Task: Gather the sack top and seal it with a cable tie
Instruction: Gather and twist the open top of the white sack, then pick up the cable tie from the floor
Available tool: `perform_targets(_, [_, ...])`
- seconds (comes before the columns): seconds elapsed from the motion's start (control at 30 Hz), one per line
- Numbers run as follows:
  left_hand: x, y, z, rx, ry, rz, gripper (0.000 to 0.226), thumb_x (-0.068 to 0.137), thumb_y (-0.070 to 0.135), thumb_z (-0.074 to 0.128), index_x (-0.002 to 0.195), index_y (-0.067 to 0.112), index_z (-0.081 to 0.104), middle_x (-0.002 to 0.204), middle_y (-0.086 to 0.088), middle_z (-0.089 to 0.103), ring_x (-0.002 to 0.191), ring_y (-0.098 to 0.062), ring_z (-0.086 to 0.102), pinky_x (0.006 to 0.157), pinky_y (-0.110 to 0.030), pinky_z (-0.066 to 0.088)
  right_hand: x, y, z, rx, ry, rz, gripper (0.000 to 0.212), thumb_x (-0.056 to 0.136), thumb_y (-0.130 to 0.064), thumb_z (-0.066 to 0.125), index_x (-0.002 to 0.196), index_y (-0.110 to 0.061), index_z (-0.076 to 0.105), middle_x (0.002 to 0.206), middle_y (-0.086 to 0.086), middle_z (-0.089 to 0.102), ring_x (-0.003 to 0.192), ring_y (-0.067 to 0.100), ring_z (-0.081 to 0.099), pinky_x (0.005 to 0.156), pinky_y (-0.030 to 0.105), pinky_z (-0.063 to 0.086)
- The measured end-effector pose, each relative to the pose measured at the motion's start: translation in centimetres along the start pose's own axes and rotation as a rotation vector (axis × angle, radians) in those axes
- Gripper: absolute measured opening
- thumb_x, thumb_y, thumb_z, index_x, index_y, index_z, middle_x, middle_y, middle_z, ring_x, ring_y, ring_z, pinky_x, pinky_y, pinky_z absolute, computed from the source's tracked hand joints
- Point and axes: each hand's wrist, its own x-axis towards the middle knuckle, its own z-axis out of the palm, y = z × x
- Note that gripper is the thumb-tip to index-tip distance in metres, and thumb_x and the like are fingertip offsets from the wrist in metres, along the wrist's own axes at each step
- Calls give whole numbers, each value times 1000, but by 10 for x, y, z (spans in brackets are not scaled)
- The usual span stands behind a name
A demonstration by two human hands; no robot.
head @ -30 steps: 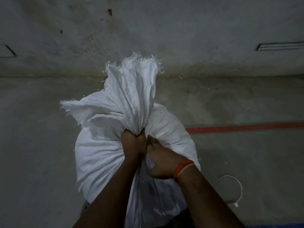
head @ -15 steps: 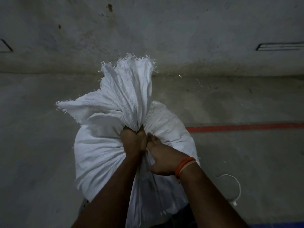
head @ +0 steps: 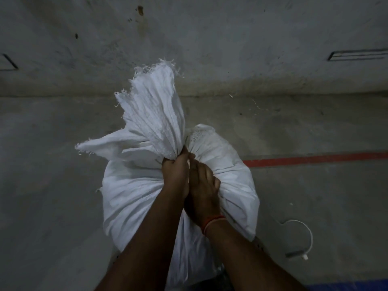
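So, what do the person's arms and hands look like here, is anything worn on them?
Both forearms are bare, with no sleeves in view, and both hands are bare, without gloves. The left hand wears nothing visible. The right hand has a thin orange band around its wrist, with a paler strand beside it. No rings or watch can be seen in this dim light.

Both forearms are bare, with no sleeves showing anywhere up to the bottom edge of the view. The right wrist carries an orange band (head: 212, 222) (a thinner, paler strand runs alongside it). The left hand (head: 175, 175) and right hand (head: 202, 185) wear no gloves.
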Motion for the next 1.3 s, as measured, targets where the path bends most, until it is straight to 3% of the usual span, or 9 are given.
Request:
perform_targets(0.2, [8, 10, -11, 183, -132, -23, 29, 84, 13, 77, 110, 4, 72, 107, -10, 75, 100, -23, 71, 86, -36, 58, 27, -1, 9, -9, -14, -28, 65, 83, -43, 36, 137, -11, 50, 125, 9, 59, 109, 29, 49, 88, 47, 43])
perform_targets(0.33, [10, 6, -26, 438, -143, 159, 8, 85, 22, 74, 83, 14, 73, 84, -9, 73, 85, -33, 72, 57, -37, 57, 37, 5, 10, -21, -82, -83, 65, 80, -37, 36, 138, -11, 49, 131, 5, 56, 117, 29, 46, 94, 47, 40])
perform_targets(0.43, [5, 2, -29, 612, -54, 273, 34, 73, 48, 75, 77, 15, 70, 74, -8, 73, 76, -30, 73, 71, -52, 62, 40, 10, 7, -10, -78, -118, 47, 81, -21, 54, 127, -13, 57, 126, 2, 60, 116, 31, 51, 90, 47, 42])
perform_targets(0.53, [-3, -1, -28, 671, -71, 367, 37, 78, 49, 76, 79, 14, 66, 73, -2, 71, 71, -17, 70, 77, -42, 61, 39, 9, 6, 50, -54, -70, 38, 87, -19, 59, 125, -16, 62, 126, -1, 63, 116, 28, 51, 92, 45, 42])
perform_targets(0.63, [-13, 3, -31, 759, -68, 478, 50, 80, 45, 77, 110, 13, 54, 102, 3, 67, 96, -14, 64, 89, -33, 52, 36, 9, -5, 24, -110, -89, 42, 83, -26, 61, 125, -19, 59, 133, -3, 54, 118, 26, 45, 95, 41, 40])
perform_targets(0.8, [-41, 12, -43, 781, -27, 582, 85, 64, 60, 77, 124, 9, 45, 118, -1, 61, 111, -23, 61, 96, -41, 51, 25, 16, -45, 61, -217, -97, 74, 71, -60, 69, 133, -22, 53, 140, -1, 46, 127, 28, 37, 102, 43, 37])
perform_targets(0.97, [-82, 25, -43, 858, 174, 802, 73, 73, 40, 73, 132, 4, 49, 129, -15, 57, 124, -30, 50, 108, -46, 41, 16, 30, -88, 112, -253, -27, 104, 49, -84, 47, 139, -31, 49, 141, -1, 46, 129, 28, 40, 107, 44, 39])
perform_targets(1.13, [-105, 13, 0, 941, -225, 933, 29, 81, 19, 71, 109, 16, 64, 111, 3, 61, 105, -13, 56, 87, -18, 41, 7, 66, -130, 254, -94, -18, 61, 72, -58, 62, 126, -28, 64, 126, 0, 60, 121, 23, 52, 104, 37, 43])
perform_targets(1.3, [-111, -23, 67, 883, -592, 659, 15, 87, 12, 64, 99, 19, 69, 99, 5, 70, 90, -5, 70, 77, -16, 54, -7, 140, -165, 316, 22, 103, 33, 80, -22, 74, 112, -13, 73, 113, 10, 66, 105, 22, 62, 90, 22, 44])
